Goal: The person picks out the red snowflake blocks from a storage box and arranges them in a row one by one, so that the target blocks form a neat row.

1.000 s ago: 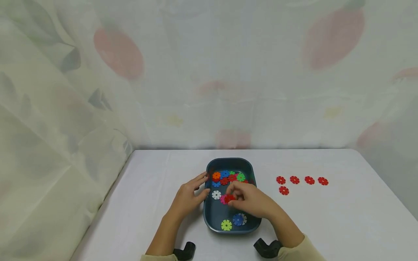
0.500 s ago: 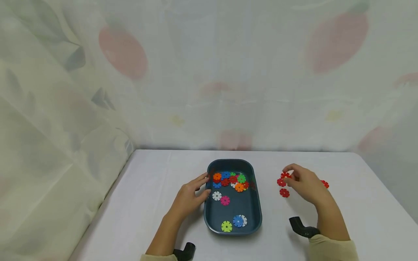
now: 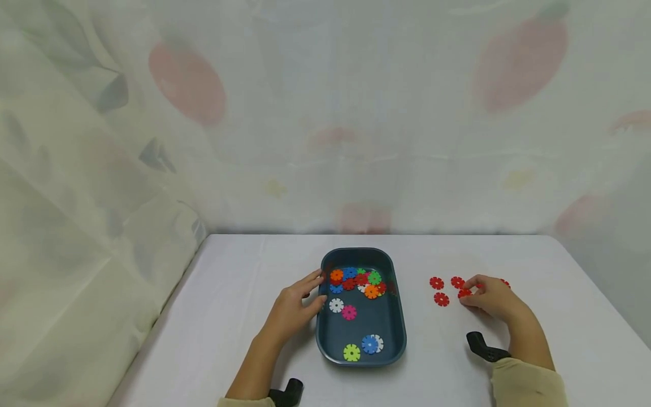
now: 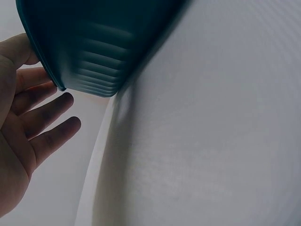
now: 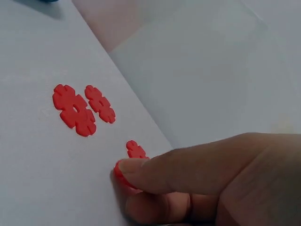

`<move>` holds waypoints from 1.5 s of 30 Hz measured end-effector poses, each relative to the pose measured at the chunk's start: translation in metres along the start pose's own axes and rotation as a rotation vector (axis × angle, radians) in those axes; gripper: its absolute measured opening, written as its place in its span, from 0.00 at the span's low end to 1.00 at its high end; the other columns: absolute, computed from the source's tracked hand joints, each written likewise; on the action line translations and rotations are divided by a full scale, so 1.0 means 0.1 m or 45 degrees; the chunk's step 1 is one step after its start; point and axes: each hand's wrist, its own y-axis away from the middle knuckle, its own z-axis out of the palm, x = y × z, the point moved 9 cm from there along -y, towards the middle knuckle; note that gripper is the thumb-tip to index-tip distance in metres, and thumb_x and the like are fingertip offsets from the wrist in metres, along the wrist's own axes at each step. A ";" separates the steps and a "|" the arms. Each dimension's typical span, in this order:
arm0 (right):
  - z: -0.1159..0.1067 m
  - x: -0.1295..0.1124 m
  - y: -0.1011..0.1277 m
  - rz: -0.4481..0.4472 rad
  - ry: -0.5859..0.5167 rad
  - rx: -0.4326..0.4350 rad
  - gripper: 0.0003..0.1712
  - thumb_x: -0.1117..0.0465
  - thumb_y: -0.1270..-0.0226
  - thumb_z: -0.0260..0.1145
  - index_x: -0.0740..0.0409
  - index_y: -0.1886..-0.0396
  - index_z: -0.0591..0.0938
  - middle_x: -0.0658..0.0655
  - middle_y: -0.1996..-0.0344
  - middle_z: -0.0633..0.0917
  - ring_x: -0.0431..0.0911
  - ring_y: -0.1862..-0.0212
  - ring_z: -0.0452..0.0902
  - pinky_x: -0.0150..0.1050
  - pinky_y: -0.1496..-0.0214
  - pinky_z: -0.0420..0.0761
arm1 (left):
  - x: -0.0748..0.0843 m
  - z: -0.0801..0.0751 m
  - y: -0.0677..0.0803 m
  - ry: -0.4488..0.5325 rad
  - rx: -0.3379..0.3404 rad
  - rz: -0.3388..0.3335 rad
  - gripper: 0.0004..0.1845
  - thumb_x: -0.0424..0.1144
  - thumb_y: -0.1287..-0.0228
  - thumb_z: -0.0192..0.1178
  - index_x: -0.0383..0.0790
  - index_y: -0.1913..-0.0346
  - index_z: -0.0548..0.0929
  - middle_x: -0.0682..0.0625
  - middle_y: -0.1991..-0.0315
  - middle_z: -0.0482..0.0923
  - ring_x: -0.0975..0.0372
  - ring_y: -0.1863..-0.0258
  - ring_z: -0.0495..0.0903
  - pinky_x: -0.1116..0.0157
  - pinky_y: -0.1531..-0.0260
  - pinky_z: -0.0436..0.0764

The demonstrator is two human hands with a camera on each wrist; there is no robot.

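Observation:
My right hand (image 3: 492,297) pinches a red snowflake disc (image 3: 464,293) between thumb and fingers, low over the white table. In the right wrist view, the pinched red disc (image 5: 123,176) is tilted and partly hidden by the thumb. Close by lie several other red discs: one red disc (image 3: 441,299) to the left in the nearer row, others behind it, some partly covered by the hand. My left hand (image 3: 293,308) rests with spread fingers at the left rim of a dark teal tray (image 3: 362,362). In the left wrist view, the left hand's fingers (image 4: 51,141) are loosely extended beside the tray wall (image 4: 94,61).
Mixed-colour discs lie in the tray: a pile with an orange disc (image 3: 372,291) and a green disc (image 3: 374,277) towards the back, a white disc (image 3: 336,305) and pink disc (image 3: 348,312) midway, a yellow-green disc (image 3: 351,353) in front. A patterned curtain (image 3: 285,141) hangs behind the table.
My right hand has carried a red disc from above the tray to the right, then down and further right to the nearer row of red discs. The left hand stays at the rim.

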 end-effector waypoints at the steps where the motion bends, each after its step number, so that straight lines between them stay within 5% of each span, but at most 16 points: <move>1: 0.01 0.01 -0.01 0.004 -0.004 0.000 0.26 0.48 0.44 0.68 0.57 0.51 0.76 0.54 0.73 0.76 0.47 0.68 0.71 0.36 0.70 0.70 | 0.00 0.00 0.00 -0.001 -0.001 0.000 0.25 0.45 0.40 0.63 0.46 0.39 0.77 0.59 0.35 0.70 0.61 0.44 0.77 0.61 0.52 0.81; 39: 0.00 -0.04 -0.05 -0.017 0.047 0.042 0.10 0.58 0.38 0.61 0.58 0.60 0.78 0.55 0.72 0.76 0.48 0.65 0.69 0.37 0.70 0.69 | 0.00 0.00 -0.01 -0.006 0.007 0.002 0.25 0.46 0.40 0.63 0.45 0.39 0.77 0.59 0.35 0.69 0.63 0.41 0.75 0.62 0.52 0.81; 45: -0.08 -0.38 0.04 -0.145 0.036 0.114 0.14 0.49 0.33 0.57 0.53 0.57 0.77 0.55 0.70 0.78 0.48 0.64 0.71 0.37 0.69 0.69 | 0.00 0.00 -0.01 0.006 0.004 0.006 0.25 0.45 0.40 0.63 0.44 0.39 0.77 0.59 0.35 0.70 0.63 0.41 0.74 0.61 0.52 0.81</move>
